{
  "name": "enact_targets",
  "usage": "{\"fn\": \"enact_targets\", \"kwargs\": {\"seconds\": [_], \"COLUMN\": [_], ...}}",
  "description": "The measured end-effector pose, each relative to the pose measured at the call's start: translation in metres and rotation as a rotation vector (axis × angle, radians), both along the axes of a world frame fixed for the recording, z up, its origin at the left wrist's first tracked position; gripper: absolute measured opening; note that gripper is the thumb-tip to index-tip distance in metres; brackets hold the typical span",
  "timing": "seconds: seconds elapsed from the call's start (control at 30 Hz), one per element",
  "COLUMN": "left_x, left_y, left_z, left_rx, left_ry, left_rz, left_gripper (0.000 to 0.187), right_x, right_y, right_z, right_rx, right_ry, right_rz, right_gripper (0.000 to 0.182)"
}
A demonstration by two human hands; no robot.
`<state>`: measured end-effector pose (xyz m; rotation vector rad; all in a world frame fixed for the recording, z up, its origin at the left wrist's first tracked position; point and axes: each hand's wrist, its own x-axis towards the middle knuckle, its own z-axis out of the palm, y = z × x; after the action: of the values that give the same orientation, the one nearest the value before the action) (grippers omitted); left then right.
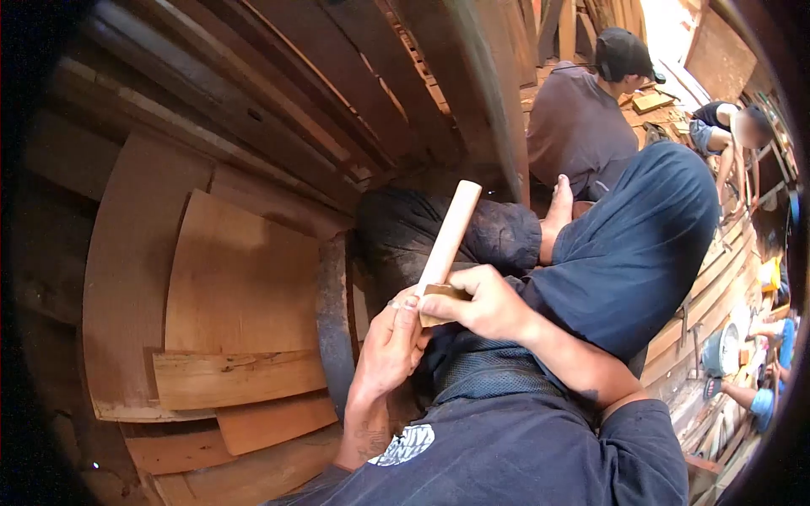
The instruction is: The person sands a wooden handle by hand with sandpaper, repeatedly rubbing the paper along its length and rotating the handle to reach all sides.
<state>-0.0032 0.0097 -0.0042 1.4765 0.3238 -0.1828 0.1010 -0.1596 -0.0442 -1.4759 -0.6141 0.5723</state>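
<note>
A pale, smooth, round wooden stick [452,229] points up and away from me over my lap. My left hand [392,344] is closed around its near end, the fingertips pinching it. Against the same end my right hand [489,305] presses a small folded brown piece of sandpaper [439,305], held between thumb and fingers. Part of the stick's lower end is hidden behind the sandpaper and the fingers.
Flat wooden boards [245,278] lean at my left, beside a dark curved edge [335,312]. Ahead sits a person in a dark cap [582,126]. Another person [730,131] bends over at the far right. Long planks [700,295] and a round pale container [721,350] lie to the right.
</note>
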Motion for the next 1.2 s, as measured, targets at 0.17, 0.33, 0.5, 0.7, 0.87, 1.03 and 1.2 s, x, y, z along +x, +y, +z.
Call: {"fn": "enact_targets", "kwargs": {"seconds": [0.17,0.33,0.5,0.7,0.87,1.03,1.2], "left_x": [0.001,0.003,0.001,0.004,0.003,0.005,0.004], "left_y": [-0.012,-0.002,-0.008,-0.006,-0.009,-0.009,-0.01], "left_z": [0.005,-0.002,-0.003,-0.002,0.0,-0.002,-0.001], "left_rx": [-0.017,-0.06,-0.012,0.221,0.248,0.156,0.19], "left_ry": [0.028,-0.007,0.037,-0.048,-0.07,-0.088,-0.064], "left_rz": [-0.086,-0.009,-0.097,0.017,-0.049,-0.008,-0.01], "left_gripper": [0.049,0.049,0.049,0.045,0.045,0.046,0.047], "right_x": [0.051,0.005,0.051,0.015,0.05,0.025,0.037], "right_y": [-0.028,-0.002,-0.02,-0.005,-0.025,-0.004,-0.011], "right_z": [0.005,-0.009,0.006,-0.002,0.018,-0.006,-0.002], "right_rx": [0.113,-0.164,0.149,-0.09,-0.08,0.07,0.058], "right_ry": [0.056,-0.112,-0.01,-0.068,0.018,-0.082,-0.071], "right_rz": [-0.491,-0.003,-0.446,-0.034,-0.41,-0.263,-0.327], "right_gripper": [0.035,0.036,0.036,0.039,0.035,0.033,0.033]}}
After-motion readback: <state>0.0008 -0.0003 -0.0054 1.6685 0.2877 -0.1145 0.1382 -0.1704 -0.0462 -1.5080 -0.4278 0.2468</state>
